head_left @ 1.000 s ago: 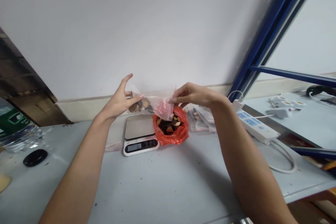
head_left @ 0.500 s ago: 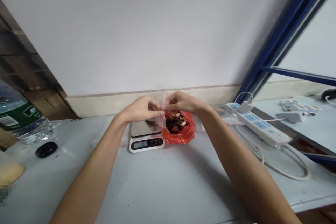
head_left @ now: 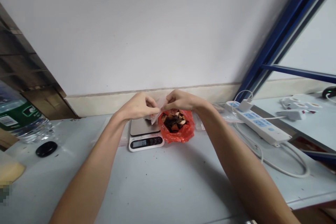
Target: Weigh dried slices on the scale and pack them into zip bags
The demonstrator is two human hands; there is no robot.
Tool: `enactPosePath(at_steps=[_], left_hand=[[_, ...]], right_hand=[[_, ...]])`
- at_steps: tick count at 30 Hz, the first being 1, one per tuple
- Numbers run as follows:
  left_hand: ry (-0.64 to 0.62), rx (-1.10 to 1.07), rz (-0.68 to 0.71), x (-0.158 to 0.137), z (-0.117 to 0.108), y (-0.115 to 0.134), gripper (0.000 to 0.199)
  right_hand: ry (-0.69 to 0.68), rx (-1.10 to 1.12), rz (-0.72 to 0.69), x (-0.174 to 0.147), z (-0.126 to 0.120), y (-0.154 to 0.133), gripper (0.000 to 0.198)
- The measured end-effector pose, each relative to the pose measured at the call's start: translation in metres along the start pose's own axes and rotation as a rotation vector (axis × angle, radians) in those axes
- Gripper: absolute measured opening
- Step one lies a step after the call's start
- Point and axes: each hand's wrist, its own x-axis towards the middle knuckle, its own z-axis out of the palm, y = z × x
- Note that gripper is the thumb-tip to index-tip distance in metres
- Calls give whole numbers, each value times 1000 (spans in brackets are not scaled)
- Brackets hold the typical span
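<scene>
A small clear plastic bag (head_left: 155,116) is pinched between my two hands, above the gap between the scale and the red bag. My left hand (head_left: 140,106) grips its left side, over the back of the scale. On its other side, my right hand (head_left: 181,100) holds the edge with closed fingers, above the red bag. The white kitchen scale (head_left: 146,142) has a steel plate and a lit display that seems to read zero. Right beside it stands an open red plastic bag (head_left: 181,137), full of dark brown and pale dried pieces (head_left: 175,122).
A large water bottle (head_left: 21,119) and a black round lid (head_left: 46,149) are at the left. On the right lie a white power strip (head_left: 259,122) with a looping cable and flat clear bags (head_left: 223,112). A blue metal frame (head_left: 273,45) rises behind them.
My hands have drawn slightly apart, and the clear bag between them has tilted, its lower part now hanging towards the scale. The red bag and scale stay in place.
</scene>
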Motion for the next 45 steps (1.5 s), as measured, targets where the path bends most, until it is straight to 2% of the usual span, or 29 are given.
enactPosePath(at_steps=[3, 6, 7, 9, 11, 13, 15, 19, 21, 23, 25, 27, 29, 31, 34, 36, 39, 41, 43, 45], left_hand=[[50, 32, -23, 1, -3, 0, 16], [179, 46, -73, -1, -9, -2, 15], [228, 47, -95, -2, -11, -3, 14], [327, 52, -128, -3, -13, -3, 13], [403, 67, -109, -4, -10, -2, 12], [440, 82, -42, -3, -4, 2, 12], [445, 98, 38, -3, 3, 8, 11], [395, 148, 171, -5, 9, 18, 13], [359, 156, 213, -6, 7, 19, 16], [402, 137, 217, -6, 1, 14, 16], [544, 83, 168, -3, -4, 5, 18], [658, -45, 42, 1, -7, -5, 30], [590, -285, -114, 5, -8, -13, 42], [465, -526, -192, 6, -7, -16, 48], [426, -678, -180, 8, -5, -17, 51], [465, -660, -158, 10, -4, -17, 50], [520, -586, -128, 13, -4, -19, 46], [544, -545, -112, 14, -3, -21, 41], [551, -505, -91, 16, -1, -21, 37], [544, -454, -55, 17, 3, -20, 33]], right_hand=[[21, -54, 28, -1, -1, 2, 19], [30, -98, 75, 0, -3, 8, 18], [78, -117, 95, 0, -3, 10, 17], [257, -155, 97, 0, -1, 11, 13], [433, -165, 3, 1, 4, 5, 11], [475, -185, -104, 0, 12, -4, 14], [418, -245, -103, -1, 20, -12, 15], [275, -317, 72, -2, 26, -18, 20], [232, -309, 46, -3, 22, -14, 20], [229, -305, -43, -5, 14, -10, 31], [269, -291, -122, -9, 5, -6, 57], [297, -270, -156, -15, -5, -4, 81], [276, -264, -146, -21, -13, -3, 92], [228, -264, -92, -26, -21, 0, 97], [146, -277, -15, -29, -31, 10, 93], [44, -298, -18, -31, -38, 18, 74], [-177, -290, -59, -36, -51, 28, 40], [-285, -252, -43, -41, -58, 32, 37], [-284, -240, 16, -46, -64, 34, 40], [-216, -285, 87, -49, -66, 35, 42]])
